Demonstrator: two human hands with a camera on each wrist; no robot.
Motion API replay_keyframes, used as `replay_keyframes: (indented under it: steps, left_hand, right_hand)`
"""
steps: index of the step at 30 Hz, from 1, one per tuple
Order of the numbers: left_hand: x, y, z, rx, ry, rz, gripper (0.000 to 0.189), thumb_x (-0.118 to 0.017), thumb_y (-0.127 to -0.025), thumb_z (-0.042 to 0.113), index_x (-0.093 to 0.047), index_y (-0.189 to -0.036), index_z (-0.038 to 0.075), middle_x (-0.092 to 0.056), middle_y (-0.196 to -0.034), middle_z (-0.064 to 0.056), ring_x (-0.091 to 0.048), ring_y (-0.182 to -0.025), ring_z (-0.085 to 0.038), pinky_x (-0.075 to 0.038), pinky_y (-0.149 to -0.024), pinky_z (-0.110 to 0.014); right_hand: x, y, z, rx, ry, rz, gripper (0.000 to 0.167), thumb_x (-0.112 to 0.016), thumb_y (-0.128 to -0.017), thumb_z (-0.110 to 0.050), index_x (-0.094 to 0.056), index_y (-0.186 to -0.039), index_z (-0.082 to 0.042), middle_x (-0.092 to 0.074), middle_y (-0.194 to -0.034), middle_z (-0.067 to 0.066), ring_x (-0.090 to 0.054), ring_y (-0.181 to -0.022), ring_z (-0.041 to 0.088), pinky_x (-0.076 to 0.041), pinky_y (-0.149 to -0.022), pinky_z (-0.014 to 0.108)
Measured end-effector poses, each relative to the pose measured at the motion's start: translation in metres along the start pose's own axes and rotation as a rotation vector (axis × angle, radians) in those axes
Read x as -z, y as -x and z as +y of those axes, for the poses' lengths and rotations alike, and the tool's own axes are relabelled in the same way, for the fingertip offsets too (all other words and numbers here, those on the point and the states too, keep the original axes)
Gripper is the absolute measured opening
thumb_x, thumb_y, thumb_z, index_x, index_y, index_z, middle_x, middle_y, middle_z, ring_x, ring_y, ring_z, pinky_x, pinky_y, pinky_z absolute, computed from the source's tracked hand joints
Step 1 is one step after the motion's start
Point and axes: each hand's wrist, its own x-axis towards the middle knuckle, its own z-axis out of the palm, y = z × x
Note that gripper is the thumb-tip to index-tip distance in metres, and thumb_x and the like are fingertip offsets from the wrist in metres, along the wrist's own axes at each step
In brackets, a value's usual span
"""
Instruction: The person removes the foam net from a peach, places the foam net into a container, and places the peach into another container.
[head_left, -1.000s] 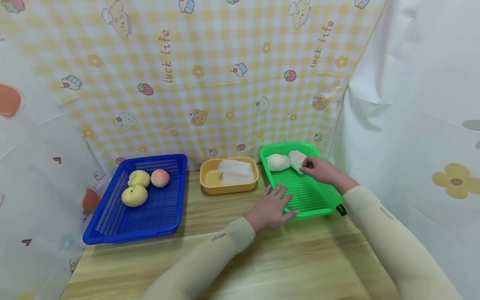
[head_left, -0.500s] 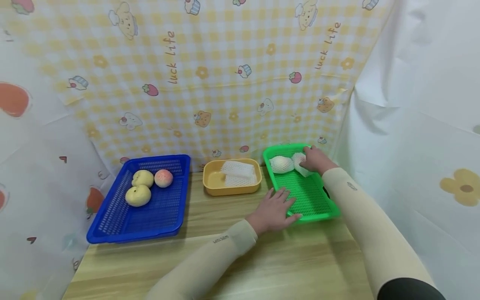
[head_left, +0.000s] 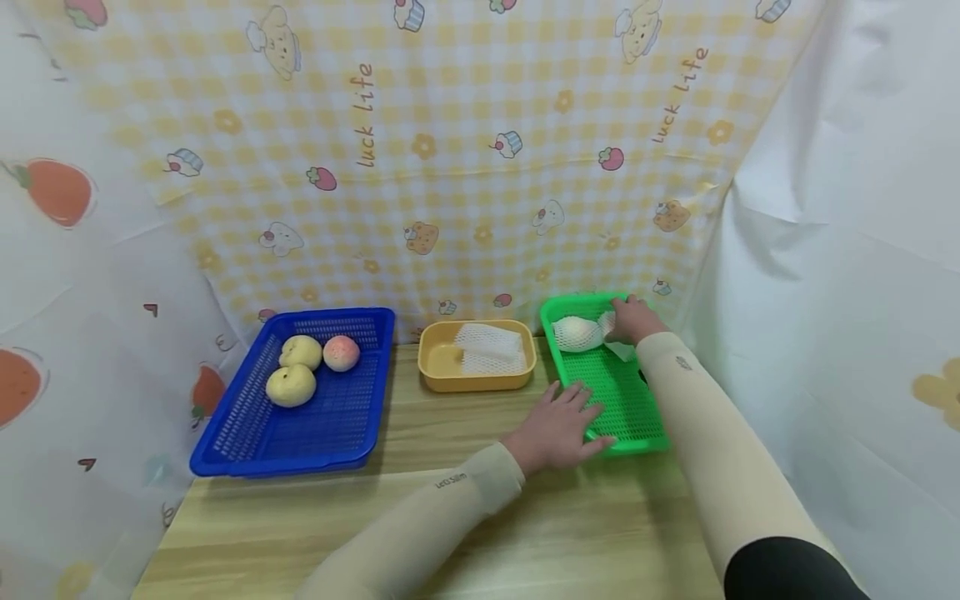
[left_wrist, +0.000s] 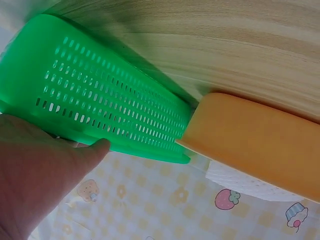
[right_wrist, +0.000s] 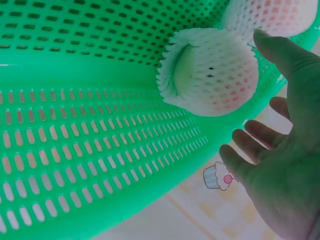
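Observation:
The green basket (head_left: 622, 400) holds two fruits in white foam nets. One netted fruit (head_left: 577, 333) lies toward the far left corner; the other netted fruit (head_left: 619, 348) is partly covered by my right hand (head_left: 636, 321). In the right wrist view, that hand's fingers are loosely bent by the basket's rim, its thumb close to a netted fruit (right_wrist: 272, 17) with pink showing through. A second netted fruit (right_wrist: 210, 72) sits beside it. My left hand (head_left: 557, 429) rests on the basket's near left edge, fingers spread; in the left wrist view its thumb touches the rim.
A yellow container (head_left: 442, 379) with white foam nets (head_left: 491, 348) stands left of the green basket. Farther left, a blue basket (head_left: 330, 433) holds two pale yellow fruits (head_left: 291, 385) and a pink peach (head_left: 341, 353). A patterned cloth (head_left: 465, 200) hangs behind.
My right hand has left its pinch at the right netted fruit and moved to the basket's far right side. My left hand has stayed at the rim. The head view has turned slightly left.

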Motion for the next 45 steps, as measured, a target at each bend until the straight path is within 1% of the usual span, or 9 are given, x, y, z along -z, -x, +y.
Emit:
replay_keyframes:
  steps: [4,10,16,21,24,30,36,40,45]
  left_hand:
    - [-0.002,-0.003,0.003,-0.006,-0.008,0.0,0.08,-0.019,-0.113,0.074,-0.049,-0.168,0.025,-0.039,-0.177,-0.006,-0.023,-0.168,-0.026,-0.019,-0.134,-0.056]
    - [-0.003,-0.004,0.007,-0.021,-0.004,0.01,0.077,-0.022,-0.113,0.073,-0.052,-0.166,0.026,-0.041,-0.176,-0.005,-0.024,-0.168,-0.026,-0.022,-0.133,-0.057]
    - [-0.005,-0.003,0.011,-0.033,-0.016,0.004,0.077,-0.022,-0.112,0.074,-0.053,-0.166,0.027,-0.043,-0.175,-0.004,-0.025,-0.167,-0.026,-0.024,-0.133,-0.056]
    - [-0.007,-0.004,0.014,-0.04,-0.02,0.0,0.077,-0.02,-0.113,0.073,-0.054,-0.165,0.027,-0.044,-0.174,-0.004,-0.026,-0.167,-0.026,-0.024,-0.133,-0.057]
    - [-0.008,-0.004,0.013,-0.037,-0.022,0.0,0.077,-0.02,-0.113,0.073,-0.054,-0.165,0.027,-0.044,-0.174,-0.003,-0.026,-0.167,-0.026,-0.024,-0.133,-0.057]
    - [-0.007,-0.003,0.011,-0.035,-0.018,0.006,0.077,-0.021,-0.113,0.074,-0.055,-0.164,0.028,-0.046,-0.173,-0.003,-0.027,-0.166,-0.026,-0.026,-0.132,-0.057]
    - [-0.006,-0.002,0.008,-0.034,0.001,0.008,0.078,-0.02,-0.113,0.073,-0.056,-0.164,0.026,-0.046,-0.172,-0.004,-0.027,-0.167,-0.027,-0.025,-0.132,-0.057]
    - [-0.004,0.0,0.005,-0.026,0.014,0.01,0.077,-0.022,-0.113,0.073,-0.057,-0.163,0.026,-0.047,-0.172,-0.004,-0.027,-0.167,-0.027,-0.025,-0.132,-0.057]
    - [-0.003,0.0,0.001,-0.013,0.003,0.009,0.079,-0.02,-0.112,0.074,-0.056,-0.163,0.026,-0.046,-0.172,-0.003,-0.027,-0.166,-0.026,-0.026,-0.132,-0.057]
  right_hand:
    - [-0.009,-0.009,0.013,-0.01,0.022,0.009,0.092,-0.082,-0.1,-0.029,-0.031,-0.168,0.007,-0.028,-0.165,0.045,-0.029,-0.151,0.066,-0.037,-0.118,0.074]
    - [-0.025,-0.022,0.035,-0.001,0.021,0.04,0.093,-0.087,-0.094,-0.027,-0.037,-0.164,0.007,-0.037,-0.161,0.044,-0.039,-0.147,0.063,-0.039,-0.118,0.072]
    - [-0.04,-0.027,0.049,0.014,-0.004,0.014,0.09,-0.089,-0.09,-0.02,-0.042,-0.162,0.007,-0.044,-0.157,0.043,-0.045,-0.144,0.061,-0.042,-0.117,0.07]
    - [-0.049,-0.025,0.054,-0.017,-0.02,-0.01,0.083,-0.084,-0.093,-0.015,-0.041,-0.161,0.009,-0.043,-0.156,0.045,-0.043,-0.143,0.064,-0.041,-0.116,0.073]
    - [-0.051,-0.024,0.054,-0.027,-0.012,-0.002,0.081,-0.08,-0.096,-0.015,-0.038,-0.161,0.01,-0.041,-0.155,0.047,-0.04,-0.144,0.066,-0.04,-0.116,0.073]
    - [-0.045,-0.018,0.047,-0.032,-0.03,0.005,0.088,-0.082,-0.093,-0.02,-0.036,-0.161,0.012,-0.037,-0.155,0.051,-0.035,-0.145,0.069,-0.037,-0.118,0.075]
    - [-0.035,-0.017,0.047,-0.023,-0.002,0.05,0.087,-0.085,-0.092,-0.028,-0.04,-0.156,0.012,-0.036,-0.152,0.051,-0.033,-0.143,0.071,-0.041,-0.112,0.077]
    - [-0.013,-0.008,0.035,-0.011,-0.006,0.068,0.086,-0.083,-0.094,-0.03,-0.039,-0.156,0.011,-0.031,-0.153,0.05,-0.028,-0.144,0.071,-0.042,-0.107,0.08]
    - [0.013,0.008,0.013,0.042,-0.037,0.066,0.082,-0.081,-0.095,-0.03,-0.04,-0.155,0.009,-0.04,-0.147,0.046,-0.038,-0.138,0.066,-0.045,-0.105,0.077]
